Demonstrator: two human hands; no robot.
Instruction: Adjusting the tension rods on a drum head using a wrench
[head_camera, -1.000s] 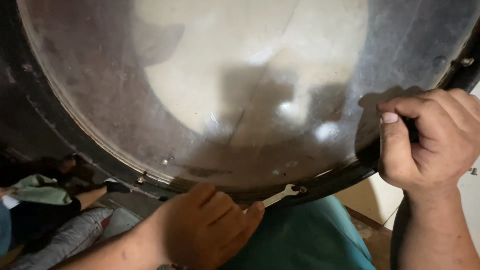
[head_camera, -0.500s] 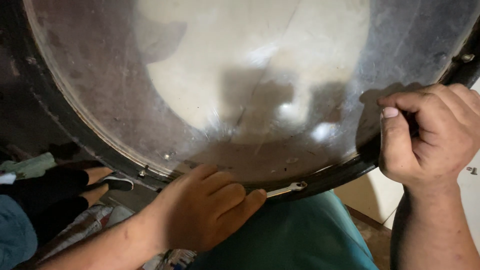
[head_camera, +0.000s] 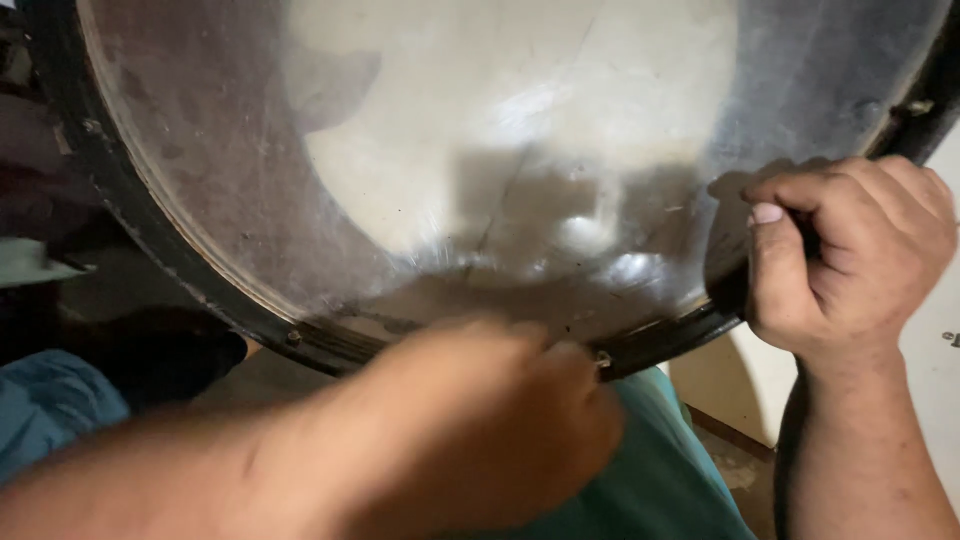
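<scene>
A large round drum fills the view, with a worn, pale translucent skin (head_camera: 500, 150) and a black hoop (head_camera: 150, 230). My right hand (head_camera: 850, 255) is clenched around the hoop at the right side. My left hand (head_camera: 470, 430), blurred by motion, is closed at the bottom of the hoop. Just past its knuckles a small metal tip (head_camera: 603, 357) shows against the hoop. The rest of the small wrench is hidden under the hand. Small bolts (head_camera: 292, 338) sit along the hoop.
Teal cloth (head_camera: 660, 480) lies under the drum's lower edge. Blue fabric (head_camera: 50, 410) and a dark shape (head_camera: 150, 350) are at the lower left. A metal lug (head_camera: 915, 107) sticks out at the upper right of the hoop. Pale floor (head_camera: 930, 380) shows at the right.
My left hand has moved up and right along the bottom of the hoop and now covers the wrench. The right hand keeps its grip on the hoop.
</scene>
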